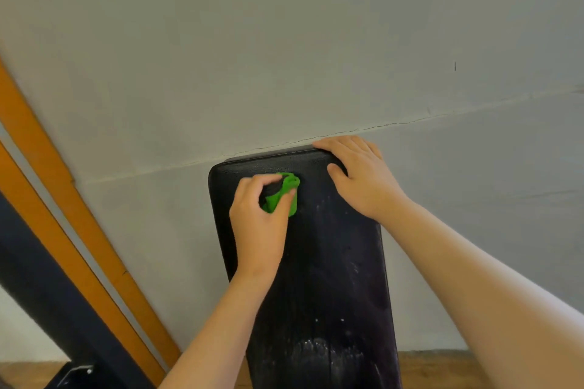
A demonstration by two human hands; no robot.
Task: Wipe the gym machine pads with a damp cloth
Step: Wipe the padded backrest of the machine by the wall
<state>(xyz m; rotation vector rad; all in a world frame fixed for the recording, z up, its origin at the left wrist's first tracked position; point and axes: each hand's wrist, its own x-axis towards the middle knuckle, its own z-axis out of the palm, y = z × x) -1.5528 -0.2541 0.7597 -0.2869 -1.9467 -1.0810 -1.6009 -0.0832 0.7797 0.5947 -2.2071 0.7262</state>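
Observation:
A long black gym pad (328, 262) rises from the bottom centre toward a grey wall; its lower part is cracked and scuffed white. My left hand (257, 221) presses a bunched bright green cloth (284, 193) against the pad's upper left area. My right hand (360, 177) rests flat over the pad's top right corner, fingers spread along the upper edge, thumb on the pad face.
A grey wall (284, 57) with a thin crack stands right behind the pad. Two orange diagonal bars (63, 199) and a dark machine frame (38, 309) run along the left. Wooden floor (436, 369) shows at the bottom.

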